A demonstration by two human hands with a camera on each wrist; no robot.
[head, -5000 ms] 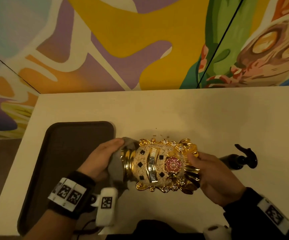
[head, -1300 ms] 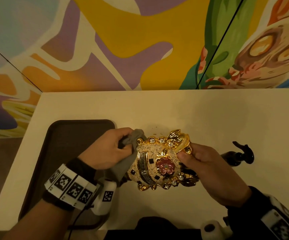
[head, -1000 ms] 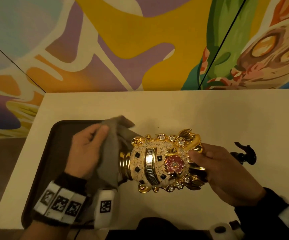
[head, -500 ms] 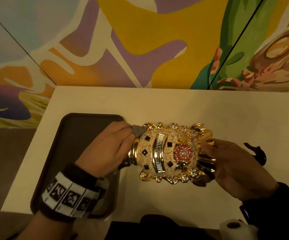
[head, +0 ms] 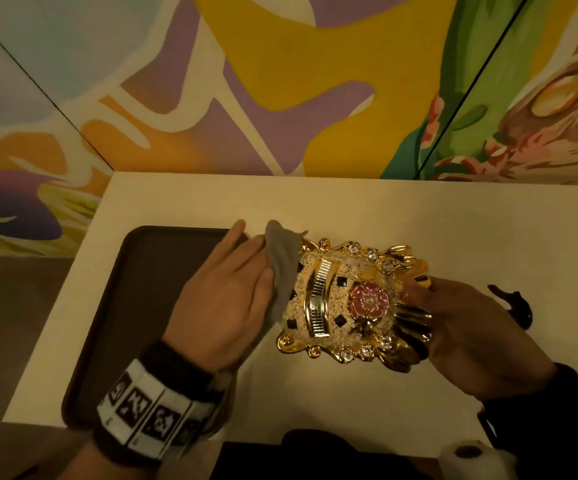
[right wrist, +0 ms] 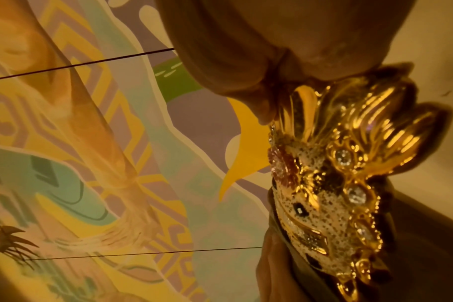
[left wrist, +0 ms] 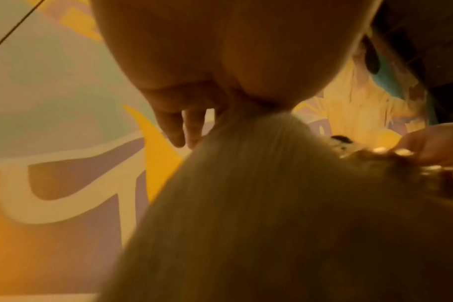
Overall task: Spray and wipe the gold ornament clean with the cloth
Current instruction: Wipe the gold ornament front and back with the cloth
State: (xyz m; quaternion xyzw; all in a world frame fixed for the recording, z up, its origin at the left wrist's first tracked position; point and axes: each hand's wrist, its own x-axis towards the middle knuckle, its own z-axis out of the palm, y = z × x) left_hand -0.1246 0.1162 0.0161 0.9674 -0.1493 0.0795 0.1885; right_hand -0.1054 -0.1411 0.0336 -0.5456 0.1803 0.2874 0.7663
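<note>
The cream rectangular table [head: 367, 209] carries everything, with a dark brown flat tray [head: 135, 289] at its near left. At the middle, the ornate gold ornament with a pink flower, clear stones and black squares [head: 346, 303] is held tipped on its side just above the table. The right hand [head: 471, 334] grips its leafy gold right end, fingers curled around it. The left hand [head: 225, 299] lies flat with straight fingers, pressing the grey soft cloth [head: 280, 271] against the ornament's left end.

By my reading, wiping is underway: the black spray bottle [head: 516, 306] lies on the table to the right, mostly hidden behind the right hand, so spraying looks finished. The speckled front face shows bright, but I cannot tell which parts are already wiped; the underside and the gripped right end probably remain.

The head view alone gives the layout: tray, bottle, both hands together. The left wrist view shows mostly blurred cloth [left wrist: 272, 204] trailing from under the palm, with fingertips [left wrist: 173, 130] extended free beyond it, and the ornament's edge at right. The right wrist view alone shows the ornament [right wrist: 331, 183] close: gold fluted leaves, set stones, and the thumb pinching its rim, with cloth wrapped at its far end.
</note>
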